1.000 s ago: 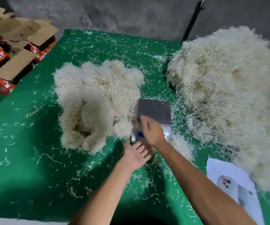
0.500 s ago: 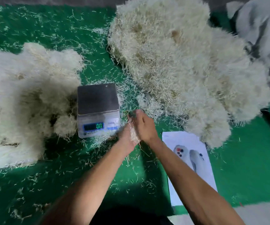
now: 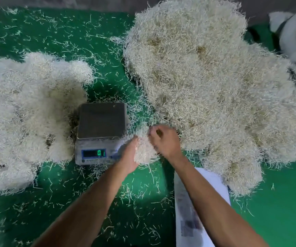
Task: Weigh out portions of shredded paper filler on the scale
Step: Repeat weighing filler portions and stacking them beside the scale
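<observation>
A larger tuft of pale shredded paper filler (image 3: 144, 150) than half a second ago is now pinched between the curled fingers of the left hand (image 3: 129, 157) and right hand (image 3: 165, 139), just right of the bare grey digital scale (image 3: 101, 132), so a portion is judged nearly ready for weighing.

Both bare forearms reach in from the bottom edge and converge mid-frame. Left hand (image 3: 129, 157) palm turned inward, fingers cupped round a clump of shredded paper (image 3: 143, 148). Right hand (image 3: 165, 141) knuckles up, fingers curled, pinching at the same clump from the other side. Hands nearly touching, wrists straight.
</observation>
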Demonstrator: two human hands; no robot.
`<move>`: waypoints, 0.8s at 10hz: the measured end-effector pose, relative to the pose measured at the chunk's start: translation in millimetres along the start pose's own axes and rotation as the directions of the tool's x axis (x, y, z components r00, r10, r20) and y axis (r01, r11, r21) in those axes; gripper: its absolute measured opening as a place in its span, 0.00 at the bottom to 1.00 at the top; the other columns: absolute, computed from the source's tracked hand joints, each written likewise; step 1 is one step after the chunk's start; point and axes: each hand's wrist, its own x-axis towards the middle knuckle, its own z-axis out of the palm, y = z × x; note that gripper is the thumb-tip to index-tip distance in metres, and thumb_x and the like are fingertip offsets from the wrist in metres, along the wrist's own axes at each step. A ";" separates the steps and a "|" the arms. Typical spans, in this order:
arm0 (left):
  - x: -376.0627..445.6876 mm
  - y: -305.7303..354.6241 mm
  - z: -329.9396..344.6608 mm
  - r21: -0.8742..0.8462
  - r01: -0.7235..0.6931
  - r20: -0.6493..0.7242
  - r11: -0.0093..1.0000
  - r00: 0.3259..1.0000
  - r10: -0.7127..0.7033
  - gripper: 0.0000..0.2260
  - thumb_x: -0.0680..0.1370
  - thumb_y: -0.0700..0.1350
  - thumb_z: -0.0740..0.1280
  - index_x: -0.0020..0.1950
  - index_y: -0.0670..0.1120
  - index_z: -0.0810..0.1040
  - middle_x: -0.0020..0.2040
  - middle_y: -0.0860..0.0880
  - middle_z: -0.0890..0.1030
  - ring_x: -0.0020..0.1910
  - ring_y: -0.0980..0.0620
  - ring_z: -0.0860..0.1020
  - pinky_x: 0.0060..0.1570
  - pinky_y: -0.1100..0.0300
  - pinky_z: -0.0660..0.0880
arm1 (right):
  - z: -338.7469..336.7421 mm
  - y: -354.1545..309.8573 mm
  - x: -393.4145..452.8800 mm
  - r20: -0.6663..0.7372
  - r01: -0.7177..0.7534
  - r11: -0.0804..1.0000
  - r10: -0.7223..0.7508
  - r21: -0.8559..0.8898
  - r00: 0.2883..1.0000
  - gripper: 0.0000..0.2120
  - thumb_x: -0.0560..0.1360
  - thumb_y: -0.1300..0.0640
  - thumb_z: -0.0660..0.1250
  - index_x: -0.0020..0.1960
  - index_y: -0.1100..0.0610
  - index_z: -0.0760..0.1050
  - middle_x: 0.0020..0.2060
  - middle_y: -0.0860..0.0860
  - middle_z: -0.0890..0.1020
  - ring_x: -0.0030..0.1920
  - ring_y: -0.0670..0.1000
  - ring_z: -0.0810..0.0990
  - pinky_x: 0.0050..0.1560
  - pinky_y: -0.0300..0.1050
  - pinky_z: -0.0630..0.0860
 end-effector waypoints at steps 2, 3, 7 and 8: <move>0.4 -7.3 8.8 -0.203 0.082 -0.063 0.976 0.993 -0.097 0.18 0.80 0.59 0.65 0.66 0.51 0.76 0.70 0.45 0.76 0.70 0.42 0.74 0.64 0.44 0.75 | -4.0 18.7 30.2 0.202 -0.240 0.923 0.308 -0.302 0.930 0.20 0.84 0.52 0.62 0.73 0.58 0.69 0.69 0.58 0.71 0.62 0.57 0.77 0.66 0.56 0.77; 8.6 -8.0 11.6 -0.239 0.063 -0.032 0.969 0.997 -0.073 0.29 0.77 0.62 0.66 0.75 0.51 0.70 0.77 0.45 0.68 0.77 0.41 0.65 0.75 0.39 0.62 | 9.7 15.9 5.1 0.218 -0.404 0.913 0.383 0.058 0.897 0.18 0.87 0.50 0.53 0.46 0.59 0.72 0.40 0.52 0.73 0.38 0.50 0.72 0.41 0.48 0.74; 10.7 -11.6 18.1 -0.065 -0.110 -0.051 0.992 0.993 0.107 0.11 0.86 0.52 0.54 0.46 0.53 0.70 0.44 0.54 0.71 0.41 0.56 0.70 0.24 0.65 0.75 | -25.6 48.5 -22.9 -0.071 -0.140 0.929 0.123 -0.342 0.990 0.18 0.82 0.53 0.64 0.70 0.57 0.73 0.62 0.55 0.75 0.61 0.52 0.73 0.66 0.48 0.72; 5.2 -18.8 14.9 0.003 -0.160 0.121 0.987 0.980 0.159 0.05 0.80 0.43 0.70 0.51 0.50 0.75 0.48 0.50 0.77 0.45 0.53 0.78 0.38 0.58 0.81 | -8.0 48.8 -41.1 -0.024 -0.335 0.925 0.336 -0.181 0.941 0.15 0.85 0.54 0.58 0.60 0.65 0.75 0.57 0.59 0.76 0.55 0.54 0.72 0.62 0.46 0.73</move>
